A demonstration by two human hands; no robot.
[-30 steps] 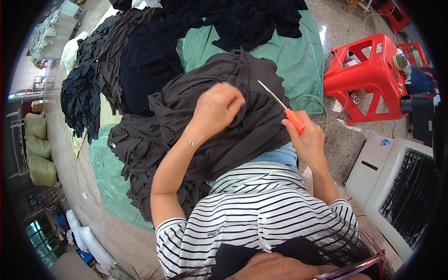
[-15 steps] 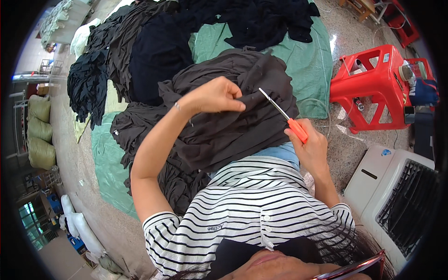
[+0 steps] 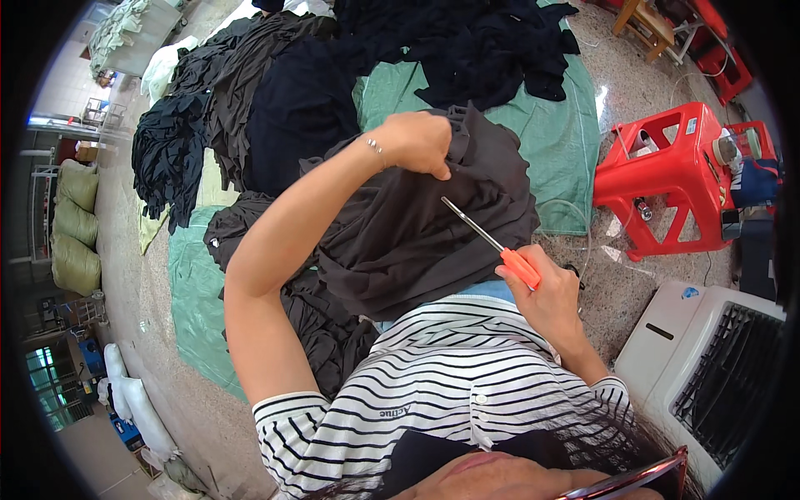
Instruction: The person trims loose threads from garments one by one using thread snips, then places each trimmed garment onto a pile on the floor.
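A heap of dark brown-grey cloth (image 3: pixel 400 242) lies across my lap. My left hand (image 3: pixel 421 143) is closed at the far side of the heap, pinching a fold of the fabric, its fingertips partly hidden. In my right hand (image 3: pixel 546 287), near the heap's right edge, is an orange-handled tool with a thin metal shaft (image 3: pixel 520 268), somewhat like a seam ripper or small screwdriver. Its shaft points up and left over the cloth, the tip just below my left hand. Whether the tip touches the fabric I cannot tell.
Piles of navy cloth (image 3: pixel 300 108) and more dark garments (image 3: pixel 171 146) lie ahead on a green sheet (image 3: pixel 562 158). To the right stand a red plastic stool (image 3: pixel 675 221) and a white air cooler (image 3: pixel 658 337). Stuffed yellow-green sacks (image 3: pixel 77 225) line the far left.
My left hand has moved up and right, lifting a fold of the cloth. My right hand has come slightly left and down with the orange-handled tool.
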